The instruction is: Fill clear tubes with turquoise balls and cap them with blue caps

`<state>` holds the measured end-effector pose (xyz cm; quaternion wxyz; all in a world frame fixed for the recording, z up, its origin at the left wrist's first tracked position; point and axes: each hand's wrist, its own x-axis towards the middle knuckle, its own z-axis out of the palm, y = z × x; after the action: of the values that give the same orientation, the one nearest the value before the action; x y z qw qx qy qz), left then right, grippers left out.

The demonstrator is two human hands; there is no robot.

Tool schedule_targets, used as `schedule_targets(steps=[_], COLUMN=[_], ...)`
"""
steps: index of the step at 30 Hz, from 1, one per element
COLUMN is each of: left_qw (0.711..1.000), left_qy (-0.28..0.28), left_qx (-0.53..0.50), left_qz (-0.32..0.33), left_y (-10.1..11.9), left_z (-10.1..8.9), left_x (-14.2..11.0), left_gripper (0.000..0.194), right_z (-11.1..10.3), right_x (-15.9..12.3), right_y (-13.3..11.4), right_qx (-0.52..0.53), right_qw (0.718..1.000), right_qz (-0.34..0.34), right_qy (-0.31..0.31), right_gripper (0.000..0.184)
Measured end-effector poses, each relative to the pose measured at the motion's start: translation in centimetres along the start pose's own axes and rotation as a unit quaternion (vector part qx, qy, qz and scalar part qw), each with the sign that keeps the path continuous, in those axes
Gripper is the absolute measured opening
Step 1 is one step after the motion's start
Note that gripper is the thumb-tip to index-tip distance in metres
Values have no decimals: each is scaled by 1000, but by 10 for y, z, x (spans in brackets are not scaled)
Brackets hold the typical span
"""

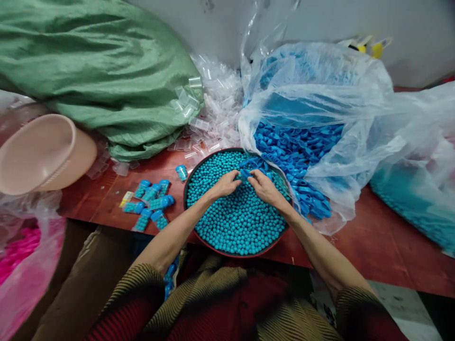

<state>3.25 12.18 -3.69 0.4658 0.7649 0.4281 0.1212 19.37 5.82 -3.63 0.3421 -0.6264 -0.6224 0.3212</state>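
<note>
Over a round tray (189, 231) of turquoise beads (234, 222), my two hands meet with fingertips almost touching. My right hand (265, 187) is closed in a pinch on a small blue plastic cap (245, 174). Thumb and fingers of my left hand (227, 183) are also closed, right beside the cap; whatever they hold is too small to make out. Several loose blue caps (261, 164) lie on the beads just behind my hands. Left of the tray are several bead-filled clear vials with blue lids (151, 193), lying on the red table (106, 201).
Behind the tray, clear empty vials (220, 118) are heaped against a green sack (106, 80). An open plastic bag (320, 102) spills blue caps at right. A beige basin (42, 151) stands at left; bagged turquoise beads (408, 208) lie far right. Pink pieces (19, 248) fill a bag lower left.
</note>
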Motion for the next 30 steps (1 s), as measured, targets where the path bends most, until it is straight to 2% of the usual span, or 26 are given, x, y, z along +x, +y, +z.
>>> schedule_targets(steps=[3, 7, 10, 14, 19, 23, 27, 30], left_qw=[996, 986, 980, 977, 972, 968, 964, 960], left_qy=[0, -40, -44, -37, -26, -39, -46, -47], left_qx=[-83, -164, -194, -210, -234, -246, -262, -273], left_qz=[15, 6, -15, -18, -14, -31, -29, -37], left_y=[1, 1, 1, 4, 5, 6, 9, 11], left_z=[2, 6, 8, 9, 11, 12, 12, 15], left_x=[-9, -21, -27, -33, -38, -43, -47, -48], left_gripper=[20, 38, 49, 51, 54, 57, 59, 59], right_z=[1, -10, -17, -16, -11, -5, 0, 3], right_x=[-4, -9, -11, -13, -20, -27, -34, -41], right_y=[-5, -12, -17, -20, -15, -8, -3, -3], right_qx=[6, -25, -86, -146, -88, -48, -39, -75], right_qw=[999, 997, 994, 986, 996, 996, 992, 984], right_qz=[-13, -7, -3, -7, -4, -58, -93, -127], right_qy=[-41, -67, -72, -82, -27, 52, 73, 97], right_gripper=[18, 27, 28, 27, 23, 21, 23, 26])
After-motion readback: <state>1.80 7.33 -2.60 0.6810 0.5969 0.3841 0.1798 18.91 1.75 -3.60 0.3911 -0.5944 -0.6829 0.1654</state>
